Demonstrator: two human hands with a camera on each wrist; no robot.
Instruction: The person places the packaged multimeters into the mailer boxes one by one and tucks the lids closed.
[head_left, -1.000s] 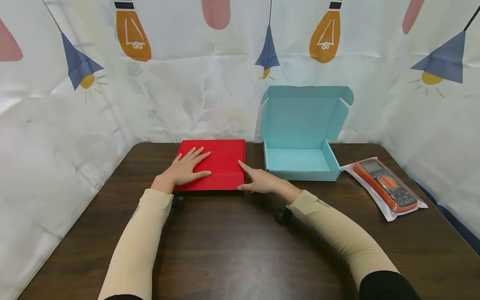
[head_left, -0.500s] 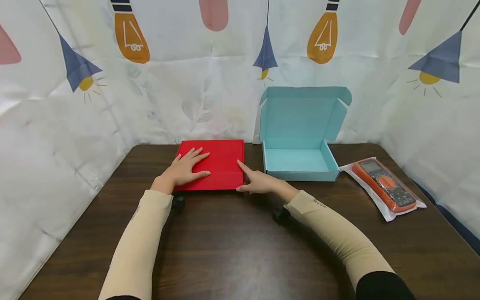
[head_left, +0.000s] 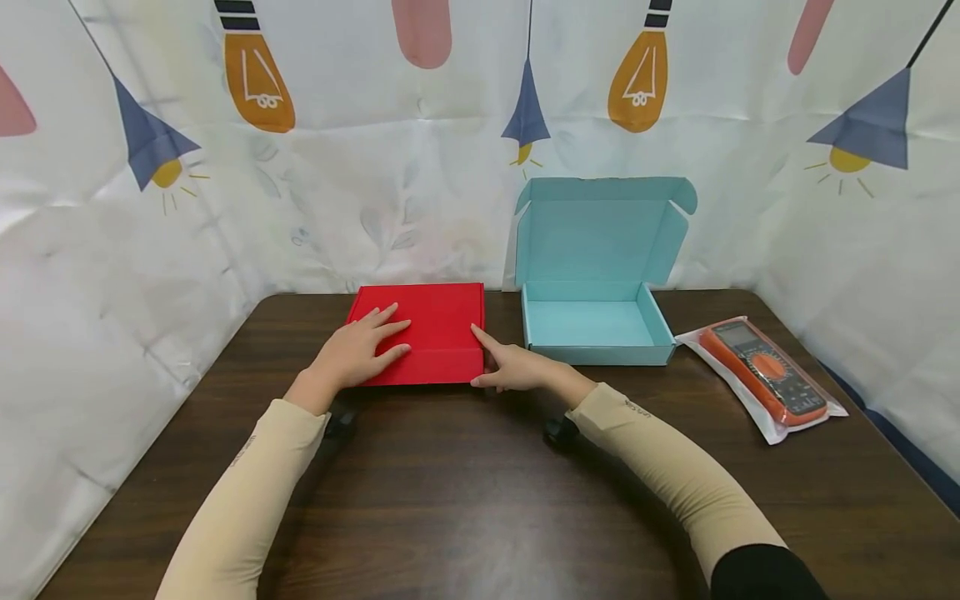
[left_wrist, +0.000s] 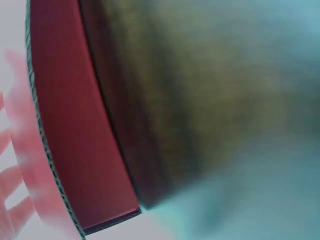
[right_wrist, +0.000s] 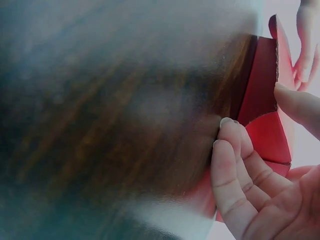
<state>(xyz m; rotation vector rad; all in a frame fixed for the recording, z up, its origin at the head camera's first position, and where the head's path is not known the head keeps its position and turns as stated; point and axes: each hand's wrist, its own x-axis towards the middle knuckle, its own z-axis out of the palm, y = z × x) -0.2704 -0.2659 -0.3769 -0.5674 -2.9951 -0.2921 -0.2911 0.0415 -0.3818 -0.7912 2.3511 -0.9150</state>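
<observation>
A flat red cardboard box [head_left: 438, 321] lies at the back of the dark table with its lid down. My left hand [head_left: 352, 350] rests on the left part of the lid, fingers spread. At the box's front right corner is my right hand [head_left: 517, 367], index finger along the right edge and thumb at the front. In the right wrist view, the thumb [right_wrist: 297, 105] touches the lid's edge, while the other fingers [right_wrist: 227, 170] bend loosely by the table. The left wrist view shows the box's front wall [left_wrist: 80, 120] and the lid's corrugated edge.
A light blue box [head_left: 600, 325] stands right of the red one, its lid raised against the patterned cloth [head_left: 337, 183]. Farther right, an orange multimeter [head_left: 768, 367] lies in a clear bag near the edge of the brown table [head_left: 465, 492].
My left hand has slid slightly left and toward me on the lid. The right hand stays at the corner. The head view has tilted up a little.
</observation>
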